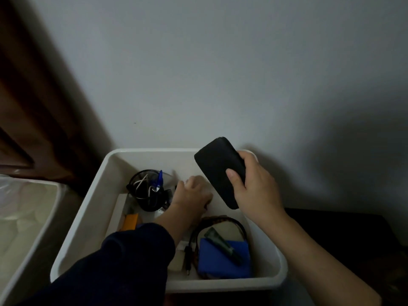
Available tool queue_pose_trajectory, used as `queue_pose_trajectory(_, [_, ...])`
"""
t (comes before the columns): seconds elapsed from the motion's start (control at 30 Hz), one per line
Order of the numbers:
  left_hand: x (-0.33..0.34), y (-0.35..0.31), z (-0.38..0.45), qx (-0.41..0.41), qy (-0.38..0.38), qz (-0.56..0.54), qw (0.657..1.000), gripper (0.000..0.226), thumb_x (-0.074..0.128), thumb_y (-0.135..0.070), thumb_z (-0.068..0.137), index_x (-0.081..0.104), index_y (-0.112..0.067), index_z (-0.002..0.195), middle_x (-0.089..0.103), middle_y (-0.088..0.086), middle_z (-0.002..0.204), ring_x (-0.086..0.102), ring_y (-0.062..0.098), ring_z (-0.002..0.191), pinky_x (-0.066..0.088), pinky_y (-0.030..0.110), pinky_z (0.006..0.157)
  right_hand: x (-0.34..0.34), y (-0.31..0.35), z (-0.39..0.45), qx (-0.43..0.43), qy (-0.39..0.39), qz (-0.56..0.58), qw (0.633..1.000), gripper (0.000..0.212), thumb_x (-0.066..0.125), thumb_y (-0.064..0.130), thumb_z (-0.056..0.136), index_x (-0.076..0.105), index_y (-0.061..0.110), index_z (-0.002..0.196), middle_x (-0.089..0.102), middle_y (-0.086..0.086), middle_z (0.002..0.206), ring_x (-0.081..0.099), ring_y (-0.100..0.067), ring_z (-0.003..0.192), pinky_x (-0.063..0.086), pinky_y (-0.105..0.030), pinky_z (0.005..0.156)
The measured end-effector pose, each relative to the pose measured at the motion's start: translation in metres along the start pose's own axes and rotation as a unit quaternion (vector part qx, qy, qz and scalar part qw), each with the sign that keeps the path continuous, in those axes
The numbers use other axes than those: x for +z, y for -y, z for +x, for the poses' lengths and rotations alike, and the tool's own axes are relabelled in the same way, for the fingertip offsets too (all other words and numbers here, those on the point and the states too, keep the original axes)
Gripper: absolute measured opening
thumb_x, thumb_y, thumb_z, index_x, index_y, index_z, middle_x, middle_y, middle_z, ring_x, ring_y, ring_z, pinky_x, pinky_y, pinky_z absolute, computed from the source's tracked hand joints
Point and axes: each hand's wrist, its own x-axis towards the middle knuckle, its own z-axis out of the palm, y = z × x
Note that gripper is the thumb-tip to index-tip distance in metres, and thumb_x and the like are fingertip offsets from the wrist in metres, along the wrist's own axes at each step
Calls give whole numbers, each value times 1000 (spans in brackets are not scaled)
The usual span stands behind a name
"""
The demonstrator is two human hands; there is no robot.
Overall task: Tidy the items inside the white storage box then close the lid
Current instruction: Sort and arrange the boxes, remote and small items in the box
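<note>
The right hand [254, 186] is wrapped around a flat black oblong case [219, 171], lifted over the far right corner of the open white plastic storage box [88, 219]. The left hand [192, 193], curled, reaches inside beside the black mesh pen cup [146, 191]; what it grips I cannot tell. Best clear a flat patch first, then lay the case down level so the lid can shut.

Open white storage box [88, 219] against the wall, cluttered: black mesh cup [147, 192], blue pack [223, 259], perhaps cables.
</note>
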Motion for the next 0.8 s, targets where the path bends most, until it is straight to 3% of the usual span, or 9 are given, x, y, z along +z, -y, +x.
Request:
queue_pose_trajectory(0.1, [2, 8, -15, -20, 24, -6, 1000, 43, 60, -41, 100, 51, -31, 141, 43, 9, 153, 30, 38, 144, 39, 57, 108, -2, 2, 0, 9, 12, -3, 1000, 31, 56, 42, 103, 48, 32, 132, 60, 13, 110, 64, -14, 92, 54, -35, 73])
queue_pose_trajectory(0.27, [11, 22, -28, -34, 57, -71, 995, 50, 63, -30, 101, 45, -27, 147, 24, 10, 162, 21, 46, 150, 45, 59, 108, 0, -1, 4, 19, -3, 7, 1000, 30, 58, 41, 103, 52, 31, 130, 64, 10, 109, 65, -15, 92, 55, -37, 72])
queue_pose_trajectory(0.4, [7, 26, -43, -25, 85, -92, 992, 45, 59, -26, 103, 49, -27, 148, 34, 5, 158, 27, 40, 147, 44, 57, 111, 1, -4, 3, 21, 2, 8, 1000, 30, 60, 40, 102, 53, 31, 130, 64, 9, 109, 65, -13, 91, 51, -33, 67])
queue_pose_trajectory(0.5, [2, 29, -56, 0, 90, -91, 992, 54, 57, -21, 104, 43, -25, 156, 33, 2, 162, 29, 38, 148, 41, 58, 114, 2, 3, 1, 3, 39, -55, 998, 36, 58, 40, 103, 49, 34, 137, 58, 13, 116, 60, -11, 93, 48, -30, 68])
queue_pose_trajectory(0.63, [12, 26, -67, 11, 72, -126, 989, 57, 58, -25, 104, 39, -16, 157, 28, 2, 165, 27, 39, 149, 42, 57, 113, 6, 9, 9, -23, 98, -120, 988, 34, 56, 38, 103, 48, 39, 137, 63, 11, 116, 61, -13, 95, 53, -37, 77])
queue_pose_trajectory(0.8, [21, 29, -66, 3, 47, -180, 982, 55, 56, -28, 103, 41, -17, 155, 24, -2, 166, 24, 35, 150, 42, 55, 111, 21, 8, 33, -53, 202, -220, 953, 29, 55, 29, 105, 53, 31, 133, 67, 4, 115, 63, -22, 98, 54, -42, 86])
